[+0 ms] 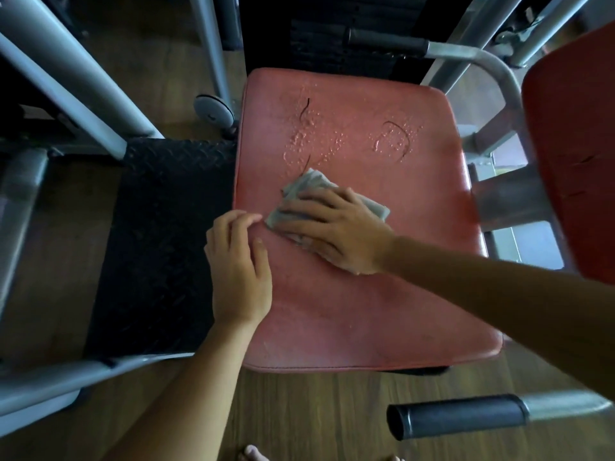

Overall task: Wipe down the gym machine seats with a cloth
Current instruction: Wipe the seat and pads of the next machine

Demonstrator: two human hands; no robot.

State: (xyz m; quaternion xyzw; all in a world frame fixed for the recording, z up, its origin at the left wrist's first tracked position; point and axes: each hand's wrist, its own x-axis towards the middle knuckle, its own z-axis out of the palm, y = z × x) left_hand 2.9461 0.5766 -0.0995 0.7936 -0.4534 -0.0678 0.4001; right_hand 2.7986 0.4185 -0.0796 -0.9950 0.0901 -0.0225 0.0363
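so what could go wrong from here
The bunched cloth under the right hand may just drag the dark strands and droplets across the red seat rather than lift them. The left hand resting on the seat's edge could block the near-left patch.

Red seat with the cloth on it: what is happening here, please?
A person is wiping a red gym machine seat. The right hand presses a grey cloth flat on it, fingers straight. The left hand rests at the seat's left edge, holding nothing. Droplets on the far part are not yet wiped.
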